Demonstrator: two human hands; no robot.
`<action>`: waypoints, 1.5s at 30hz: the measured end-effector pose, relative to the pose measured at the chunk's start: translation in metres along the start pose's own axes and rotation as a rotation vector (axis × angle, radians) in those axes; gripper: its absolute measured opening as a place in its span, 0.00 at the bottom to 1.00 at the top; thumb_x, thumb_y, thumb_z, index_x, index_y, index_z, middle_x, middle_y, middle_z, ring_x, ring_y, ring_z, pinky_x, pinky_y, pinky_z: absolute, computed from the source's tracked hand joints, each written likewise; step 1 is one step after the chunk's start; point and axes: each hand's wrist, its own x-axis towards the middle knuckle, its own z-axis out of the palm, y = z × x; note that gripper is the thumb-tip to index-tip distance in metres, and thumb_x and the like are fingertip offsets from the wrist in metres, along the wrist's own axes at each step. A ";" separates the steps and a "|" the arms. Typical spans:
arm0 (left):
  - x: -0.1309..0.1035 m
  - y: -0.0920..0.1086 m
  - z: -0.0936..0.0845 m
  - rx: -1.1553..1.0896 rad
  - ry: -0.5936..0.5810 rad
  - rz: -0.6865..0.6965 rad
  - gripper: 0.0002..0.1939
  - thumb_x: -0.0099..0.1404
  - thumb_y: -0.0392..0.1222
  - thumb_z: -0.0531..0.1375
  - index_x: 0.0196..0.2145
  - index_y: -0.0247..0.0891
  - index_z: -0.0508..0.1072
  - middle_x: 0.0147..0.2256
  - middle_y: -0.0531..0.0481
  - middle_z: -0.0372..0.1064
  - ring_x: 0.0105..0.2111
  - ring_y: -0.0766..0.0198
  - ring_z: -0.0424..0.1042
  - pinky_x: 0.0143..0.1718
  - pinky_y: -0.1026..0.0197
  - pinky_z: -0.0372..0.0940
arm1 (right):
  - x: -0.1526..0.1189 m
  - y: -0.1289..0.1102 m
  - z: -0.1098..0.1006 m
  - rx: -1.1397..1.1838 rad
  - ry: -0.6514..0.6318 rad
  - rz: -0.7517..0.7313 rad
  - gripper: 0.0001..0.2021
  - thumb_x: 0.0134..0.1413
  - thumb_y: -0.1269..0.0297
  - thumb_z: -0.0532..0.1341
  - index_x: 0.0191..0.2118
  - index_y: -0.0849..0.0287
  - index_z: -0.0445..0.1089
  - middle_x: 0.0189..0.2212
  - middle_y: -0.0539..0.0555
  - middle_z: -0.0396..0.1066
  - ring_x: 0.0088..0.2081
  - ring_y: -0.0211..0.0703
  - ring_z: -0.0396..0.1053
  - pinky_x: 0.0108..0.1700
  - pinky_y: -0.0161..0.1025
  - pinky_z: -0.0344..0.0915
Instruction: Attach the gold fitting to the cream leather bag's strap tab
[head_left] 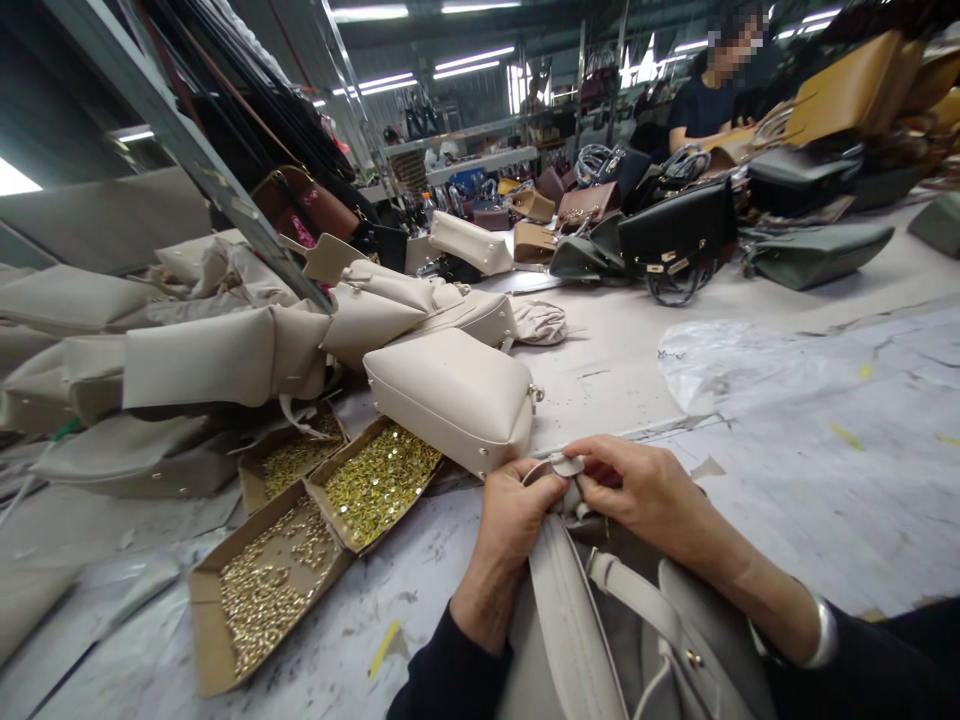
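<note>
A beige leather handbag point(577, 630) rests in front of me at the near edge of the table. My left hand point(514, 510) is closed and pinches a small beige leather tab point(568, 465) at the bag's upper end. The fingertips of my right hand point(645, 490) are closed on the same tab from the right. Whether a small metal part sits between the fingers is hidden. A buckled strap point(637, 590) lies across the bag below my right wrist. Just beyond my hands lies another beige bag point(450, 390), on its side.
To the left stand cardboard trays of small gold studs point(274, 580) and yellowish metal pins point(379, 485). Beige bags point(199, 360) are piled behind them. Black bags point(679, 235) and mustard bags point(847, 90) lie farther back, near another person point(705, 105). Plastic film point(720, 365) covers the table's right side.
</note>
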 end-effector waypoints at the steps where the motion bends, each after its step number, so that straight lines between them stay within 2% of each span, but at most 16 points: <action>1: 0.000 0.000 0.000 -0.004 -0.002 -0.004 0.12 0.45 0.45 0.68 0.19 0.34 0.71 0.19 0.55 0.61 0.22 0.70 0.55 0.25 0.65 0.50 | 0.002 0.001 -0.004 0.028 -0.039 0.001 0.18 0.54 0.74 0.61 0.49 0.53 0.76 0.37 0.49 0.80 0.35 0.41 0.78 0.38 0.35 0.72; 5: 0.001 0.000 0.000 0.003 -0.030 -0.020 0.12 0.44 0.44 0.68 0.19 0.34 0.72 0.18 0.55 0.60 0.22 0.70 0.54 0.25 0.65 0.49 | 0.013 0.001 -0.020 0.103 -0.219 0.021 0.13 0.55 0.74 0.62 0.45 0.54 0.76 0.32 0.48 0.79 0.34 0.40 0.77 0.38 0.35 0.71; 8: 0.000 0.000 0.000 0.010 -0.043 -0.015 0.12 0.45 0.45 0.68 0.19 0.34 0.71 0.18 0.55 0.60 0.22 0.70 0.54 0.25 0.65 0.49 | 0.021 -0.004 -0.025 0.097 -0.275 0.022 0.11 0.52 0.76 0.62 0.40 0.56 0.74 0.28 0.46 0.78 0.30 0.39 0.76 0.34 0.33 0.69; 11: -0.002 -0.001 0.000 0.014 -0.035 0.001 0.12 0.46 0.44 0.67 0.18 0.34 0.70 0.18 0.55 0.59 0.22 0.70 0.54 0.25 0.65 0.49 | 0.023 -0.009 -0.021 -0.014 -0.256 -0.021 0.11 0.51 0.78 0.60 0.38 0.56 0.72 0.27 0.46 0.75 0.29 0.38 0.73 0.33 0.32 0.65; 16: -0.003 -0.003 0.000 -0.006 -0.014 0.027 0.12 0.46 0.43 0.67 0.17 0.35 0.68 0.18 0.56 0.58 0.22 0.71 0.53 0.24 0.65 0.48 | 0.018 -0.014 -0.009 -0.234 -0.121 -0.126 0.06 0.54 0.76 0.59 0.36 0.57 0.68 0.27 0.48 0.72 0.29 0.39 0.69 0.33 0.34 0.59; 19: -0.004 -0.003 0.001 -0.024 -0.002 0.030 0.12 0.46 0.42 0.68 0.17 0.35 0.69 0.18 0.56 0.58 0.22 0.71 0.53 0.24 0.65 0.48 | 0.016 -0.012 -0.006 -0.169 -0.129 -0.086 0.06 0.54 0.74 0.59 0.36 0.57 0.68 0.28 0.46 0.71 0.28 0.38 0.68 0.32 0.33 0.58; 25: -0.003 -0.002 0.003 -0.012 0.020 0.013 0.12 0.46 0.43 0.67 0.17 0.35 0.70 0.17 0.57 0.58 0.21 0.70 0.53 0.24 0.65 0.48 | 0.017 -0.004 -0.003 0.074 -0.136 0.146 0.08 0.50 0.74 0.59 0.36 0.55 0.70 0.24 0.43 0.70 0.27 0.37 0.67 0.31 0.33 0.60; 29: -0.003 -0.003 0.006 0.046 0.047 0.037 0.10 0.48 0.42 0.66 0.18 0.35 0.71 0.18 0.56 0.59 0.21 0.70 0.54 0.23 0.65 0.49 | 0.016 0.002 0.000 0.179 -0.124 0.171 0.08 0.49 0.73 0.59 0.36 0.56 0.71 0.25 0.44 0.70 0.27 0.37 0.67 0.31 0.33 0.62; 32: -0.009 -0.002 0.009 0.151 0.114 0.118 0.05 0.50 0.39 0.64 0.21 0.34 0.75 0.20 0.54 0.65 0.23 0.68 0.59 0.25 0.66 0.54 | 0.012 0.004 0.004 0.214 -0.059 0.142 0.10 0.49 0.73 0.59 0.38 0.56 0.72 0.24 0.43 0.67 0.25 0.37 0.65 0.28 0.33 0.61; 35: -0.017 -0.001 0.011 0.264 0.175 0.244 0.05 0.53 0.36 0.63 0.25 0.35 0.79 0.22 0.53 0.70 0.25 0.65 0.64 0.28 0.65 0.58 | 0.006 0.003 0.007 0.142 0.031 0.041 0.13 0.51 0.73 0.60 0.42 0.55 0.73 0.26 0.45 0.68 0.26 0.38 0.66 0.31 0.35 0.65; 38: -0.025 0.001 0.012 0.327 0.177 0.387 0.04 0.55 0.34 0.62 0.26 0.36 0.78 0.23 0.52 0.71 0.25 0.64 0.65 0.30 0.64 0.60 | -0.002 0.003 0.006 -0.045 0.173 -0.158 0.19 0.55 0.73 0.60 0.52 0.55 0.72 0.39 0.53 0.73 0.40 0.46 0.72 0.44 0.43 0.71; 40: -0.028 0.000 0.012 0.373 0.179 0.498 0.04 0.55 0.32 0.62 0.26 0.37 0.77 0.24 0.53 0.71 0.25 0.64 0.66 0.30 0.64 0.60 | -0.005 0.005 0.002 -0.149 0.243 -0.266 0.23 0.55 0.71 0.62 0.58 0.56 0.70 0.49 0.60 0.72 0.52 0.55 0.69 0.54 0.52 0.69; 42: -0.030 -0.002 0.013 0.429 0.190 0.606 0.06 0.54 0.29 0.61 0.27 0.38 0.76 0.25 0.53 0.70 0.25 0.65 0.67 0.31 0.64 0.60 | -0.006 0.009 -0.003 -0.141 0.205 -0.319 0.24 0.54 0.71 0.62 0.58 0.55 0.69 0.51 0.60 0.73 0.54 0.57 0.69 0.56 0.53 0.68; 45: -0.031 -0.008 0.013 0.508 0.195 0.755 0.09 0.53 0.27 0.60 0.29 0.38 0.75 0.25 0.53 0.70 0.26 0.64 0.68 0.31 0.63 0.61 | -0.005 0.013 -0.008 0.031 0.062 -0.315 0.21 0.52 0.74 0.60 0.52 0.53 0.70 0.43 0.54 0.76 0.43 0.48 0.74 0.46 0.43 0.72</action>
